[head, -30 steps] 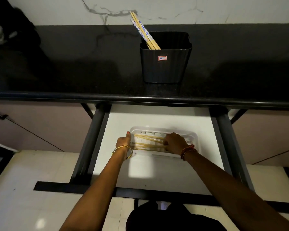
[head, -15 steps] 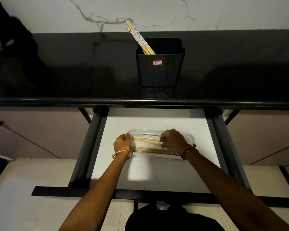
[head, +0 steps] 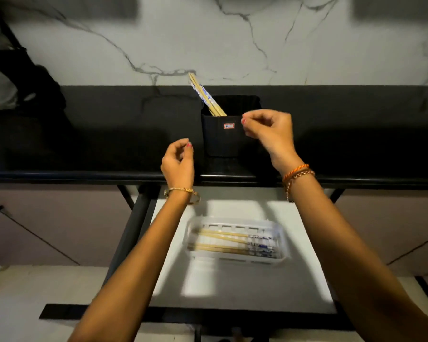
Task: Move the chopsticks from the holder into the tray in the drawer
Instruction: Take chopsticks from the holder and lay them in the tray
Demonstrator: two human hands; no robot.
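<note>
Both hands are now lifting away from the tray (head: 235, 259) in the drawer (head: 245, 292), where they were settling chopsticks a moment ago, and are rising toward the holder (head: 223, 137) on the counter (head: 109, 144). The right hand (head: 269, 134) and left hand (head: 178, 161) are hanging loosely curled, gripping nothing. Some chopsticks are lying flat in the tray; the remaining chopsticks (head: 205, 97) are leaning in the holder's left corner. They are looking light, stiff and smooth, so pinching the raised upper ends seems best
</note>
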